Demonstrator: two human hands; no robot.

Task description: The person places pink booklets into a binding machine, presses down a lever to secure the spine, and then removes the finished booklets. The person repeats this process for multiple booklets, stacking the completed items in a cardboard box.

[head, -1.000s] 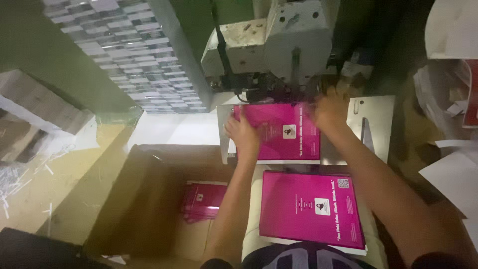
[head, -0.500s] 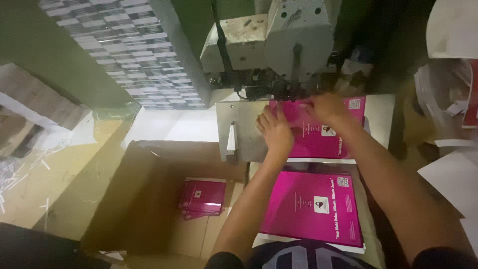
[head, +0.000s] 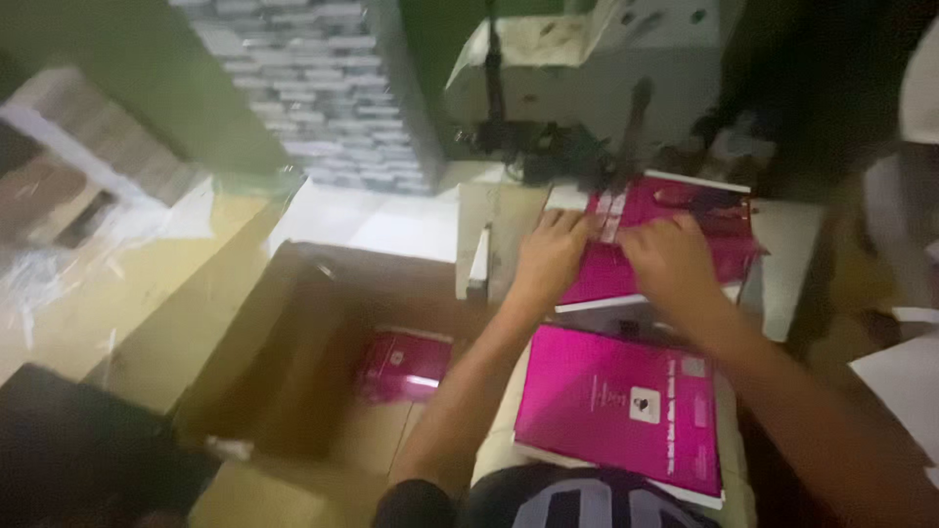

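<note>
Closest to the camera, a stack of pink booklets [head: 618, 409] lies flat on the surface [head: 782, 284], just short of both hands, between the two forearms. Off to the left of the fingers, down in an open cardboard box [head: 293, 352], sits another bundle of pink covers [head: 403, 364].

Now the hands. The left hand [head: 550, 256] lies palm down, fingers [head: 559, 223] spread and pressing flat on the left part of a pink booklet [head: 675, 230]; it grips nothing, only pins the booklet down. The right hand [head: 673, 262] sits just beside it, knuckles up, fingers curled onto the same booklet near its middle; whether they pinch the cover or only press on it, I cannot tell, the picture is blurred there. The booklet itself rests on the surface directly under and beyond the fingers, its far edge up against the machine.

Beyond the fingers stands that pale grey machine [head: 587, 78], and further left a tall stack of printed sheets [head: 313, 98].
</note>
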